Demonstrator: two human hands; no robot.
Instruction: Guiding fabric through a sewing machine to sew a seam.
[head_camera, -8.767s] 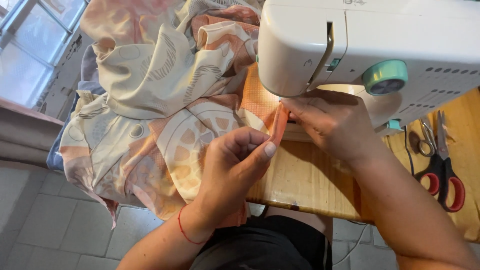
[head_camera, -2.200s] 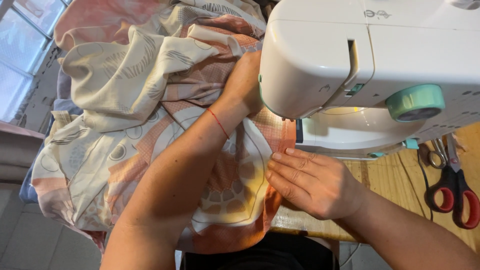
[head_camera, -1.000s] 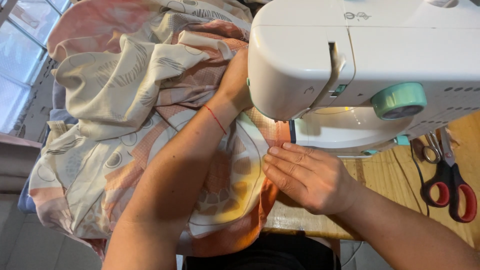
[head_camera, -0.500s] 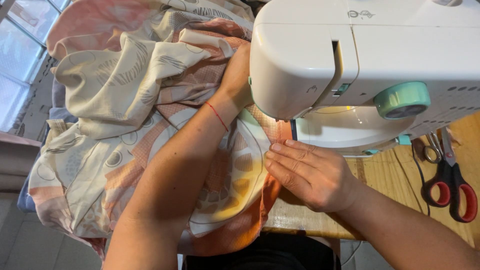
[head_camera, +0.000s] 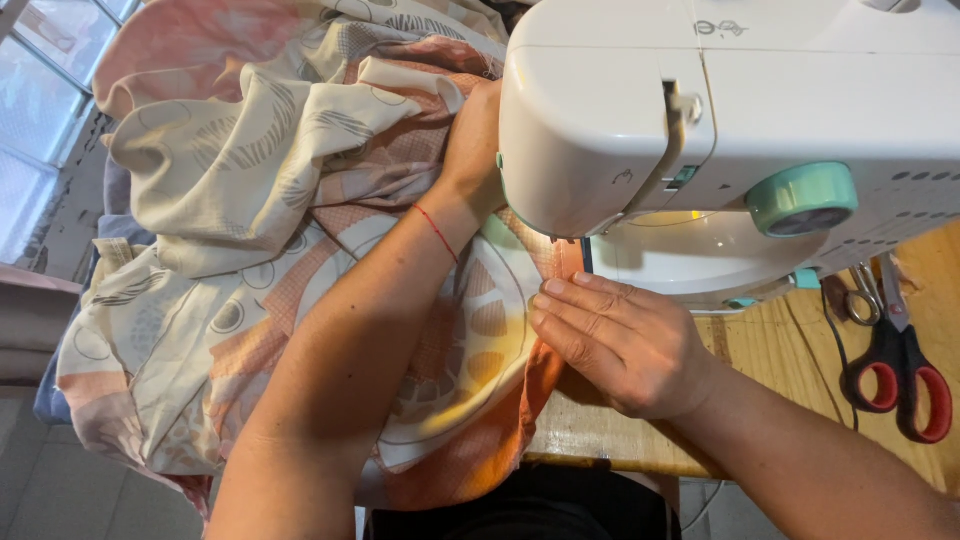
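The patterned fabric (head_camera: 250, 210) is lying in a big crumpled heap over the left edge of the wooden table (head_camera: 760, 350) and is hanging down past its near edge. It is a thin cloth in cream, peach and orange, with round and leaf-like shapes printed on it, and many folds are showing. One orange edge of it is running under the white sewing machine (head_camera: 720, 110), which is standing at the far side of the table.

The left hand (head_camera: 475, 150) is reaching over the heap and is pressing on the fabric just beside the left end of the machine; its fingers are hidden behind the machine, so I cannot tell if they are spread or closed. A thin red string is sitting around this wrist. The right hand (head_camera: 620, 340) is lying flat on the orange edge in front of the machine, with fingers straight and pressed together, pinching nothing.

Red-handled scissors (head_camera: 900, 360) are lying near the right edge of the table.

Compared with half a second ago, both hands are staying in almost the same places, and the fabric is looking nearly unchanged.
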